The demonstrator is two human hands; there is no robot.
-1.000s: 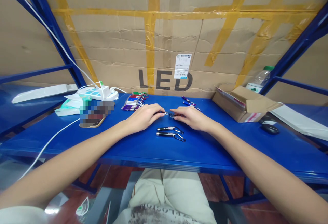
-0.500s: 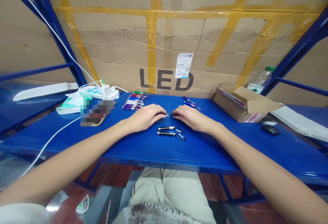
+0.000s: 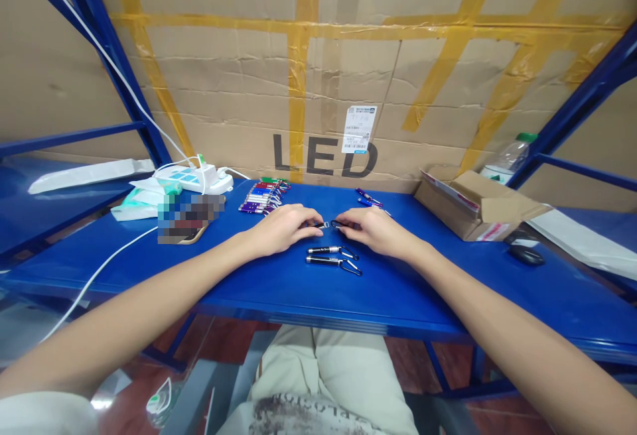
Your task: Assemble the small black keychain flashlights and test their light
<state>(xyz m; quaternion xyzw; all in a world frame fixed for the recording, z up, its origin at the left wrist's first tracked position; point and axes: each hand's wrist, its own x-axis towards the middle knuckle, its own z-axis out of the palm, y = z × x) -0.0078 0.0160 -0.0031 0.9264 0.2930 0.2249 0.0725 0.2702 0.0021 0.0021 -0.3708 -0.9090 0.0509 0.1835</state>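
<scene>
Over the middle of the blue table, my left hand (image 3: 288, 229) pinches a small dark piece with a silver loop end (image 3: 326, 225); most of it is hidden by my fingers. Facing it, my right hand (image 3: 371, 228) is closed on a black carabiner clip (image 3: 336, 224), whose rounded end points at the loop. A narrow gap shows between the two. Just in front of my hands lie two black keychain flashlights, an upper one (image 3: 323, 250) and a lower one (image 3: 322, 260), each with a black carabiner at its right end.
Beyond my left hand is a row of several coloured keychain flashlights (image 3: 259, 197); two more, purple and blue (image 3: 368, 202), lie behind my right hand. A phone (image 3: 192, 219), power strip (image 3: 212, 181) and tissue pack (image 3: 142, 203) are left. An open carton (image 3: 478, 206) and black mouse (image 3: 526, 254) stand right.
The fingers of my left hand have parted slightly around the loop piece, and more of the loop and the clip shows. The flashlights on the table have not moved.
</scene>
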